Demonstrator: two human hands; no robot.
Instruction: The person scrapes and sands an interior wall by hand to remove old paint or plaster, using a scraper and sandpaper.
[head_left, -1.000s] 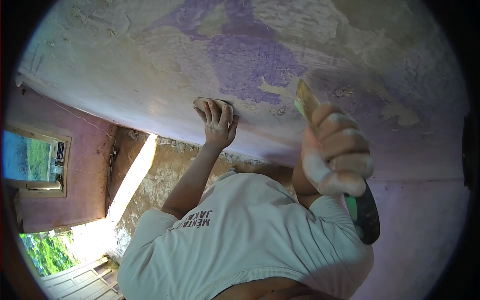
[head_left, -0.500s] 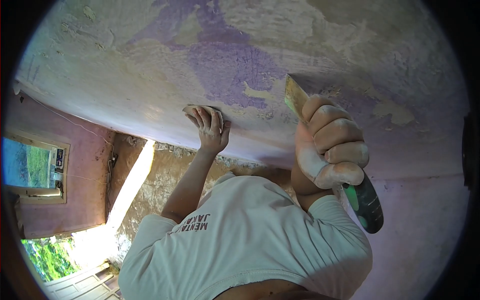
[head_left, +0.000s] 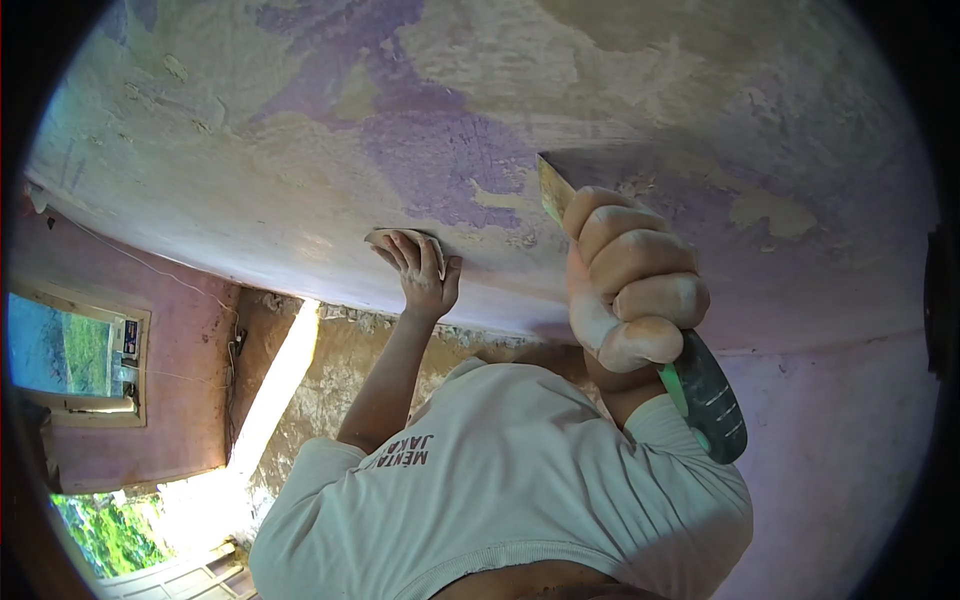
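My right hand (head_left: 640,280) is wrapped in a fist round the black and green handle (head_left: 708,400) of a putty knife. Its stained blade (head_left: 554,188) points up and left, with the tip right at the wall (head_left: 600,90), beside a purple patch (head_left: 440,160). Lower and to the left, my left hand (head_left: 425,285) grips a thin, flat grey-brown piece (head_left: 430,243) against the wall surface, fingers over it and thumb at its side. Much of that piece is hidden by the fingers. Pale dust coats both hands.
Scraped, patchy paint and pale filler patches (head_left: 772,213) mark the wall. At far left are a framed window (head_left: 140,355) and a hanging wire (head_left: 150,252). Bright light enters through an opening (head_left: 275,400) beside a rough brown wall (head_left: 345,355). My white shirt (head_left: 500,470) fills the bottom.
The putty knife and my right hand have moved a little left, closer to the purple patch. My left hand keeps its hold on the flat piece. The view has shifted slightly.
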